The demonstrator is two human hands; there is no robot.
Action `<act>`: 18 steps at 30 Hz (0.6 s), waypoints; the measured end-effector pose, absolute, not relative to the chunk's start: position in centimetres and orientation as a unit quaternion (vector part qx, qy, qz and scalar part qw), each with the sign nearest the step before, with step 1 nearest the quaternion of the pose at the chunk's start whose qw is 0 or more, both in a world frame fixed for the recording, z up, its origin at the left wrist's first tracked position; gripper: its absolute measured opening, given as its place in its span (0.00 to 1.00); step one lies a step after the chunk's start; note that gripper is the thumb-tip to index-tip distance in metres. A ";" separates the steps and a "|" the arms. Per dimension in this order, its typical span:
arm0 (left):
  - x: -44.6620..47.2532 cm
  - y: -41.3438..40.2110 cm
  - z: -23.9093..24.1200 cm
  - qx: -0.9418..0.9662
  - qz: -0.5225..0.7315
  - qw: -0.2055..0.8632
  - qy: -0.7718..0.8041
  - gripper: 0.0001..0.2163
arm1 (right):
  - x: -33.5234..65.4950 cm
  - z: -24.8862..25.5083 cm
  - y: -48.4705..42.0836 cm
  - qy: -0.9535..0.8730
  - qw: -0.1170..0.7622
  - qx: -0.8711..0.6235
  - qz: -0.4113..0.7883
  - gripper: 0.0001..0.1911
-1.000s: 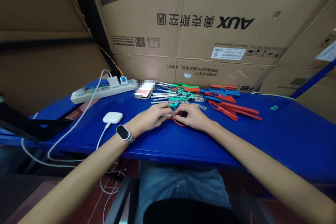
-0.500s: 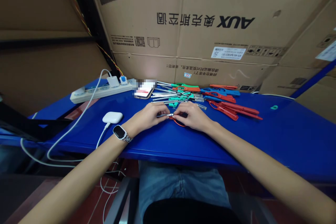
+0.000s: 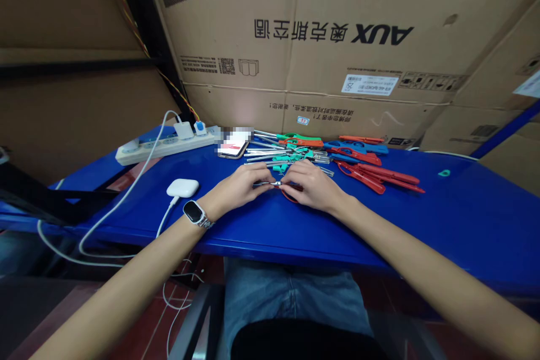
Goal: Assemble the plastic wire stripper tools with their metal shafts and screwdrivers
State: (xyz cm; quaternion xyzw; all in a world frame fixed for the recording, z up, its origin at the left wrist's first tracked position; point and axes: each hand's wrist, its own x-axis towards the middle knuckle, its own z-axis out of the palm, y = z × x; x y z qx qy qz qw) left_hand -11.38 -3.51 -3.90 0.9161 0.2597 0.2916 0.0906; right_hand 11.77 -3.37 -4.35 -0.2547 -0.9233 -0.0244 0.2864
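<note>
Head-cam view down at my 2 bare hands, working close together just above a blue table (image 3: 337, 242). My L hand (image 3: 239, 184) pinches a thin silver tube (image 3: 264, 183) btwn thumb & fingertips, lying roughly crosswise. My R hand (image 3: 313, 184) curls over an orange-red looped handle pc (image 3: 288, 197), thumb & fingers pinching its end where it meets the tube; the loop peeks out below my palm. Both sets of fingertips nearly touch, in front of my body; the exact join is hidden by my fingers.

Just beyond my hands: a loose pile w/ more metal tubes (image 3: 258, 153) to the L, small green plastic pcs (image 3: 280, 169) mid-pile, & to the R, red handle pcs (image 3: 363, 180) and blue handle pcs (image 3: 363, 147), some overlapping. One small teal pc (image 3: 444, 172) sits well apart, far R.

L of the pile: a smartphone (image 3: 233, 148), screen partly pixelated, beside a white power strip (image 3: 164, 149) w/ plugs in. Nearer me, a white earbud case (image 3: 182, 187) on a cable. Smartwatch (image 3: 193, 211) on my L wrist. Behind everything, a big cardboard box (image 3: 236, 11) w/ "AUX" printed upside down.
</note>
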 end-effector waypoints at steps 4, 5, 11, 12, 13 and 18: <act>-11.4 -3.5 -4.0 0.920 0.289 0.067 0.258 0.07 | 11.8 -4.0 -3.5 -0.913 0.289 -0.286 0.029 0.04; -11.4 -3.5 -4.0 0.921 0.284 0.061 0.258 0.07 | 11.8 -3.9 -3.5 -0.913 0.285 -0.289 0.033 0.04; -11.5 -3.4 -4.0 0.927 0.273 0.049 0.254 0.08 | 11.8 -3.8 -3.6 -0.922 0.268 -0.281 0.016 0.06; -11.5 -3.4 -4.1 0.927 0.274 0.050 0.252 0.08 | 11.8 -3.8 -3.6 -0.923 0.267 -0.276 0.009 0.06; -11.6 -3.4 -4.1 0.927 0.274 0.051 0.251 0.08 | 11.9 -3.8 -3.6 -0.926 0.265 -0.270 0.001 0.07; -11.5 -3.4 -4.1 0.927 0.276 0.062 0.248 0.08 | 11.9 -3.7 -3.6 -0.939 0.242 -0.231 -0.078 0.11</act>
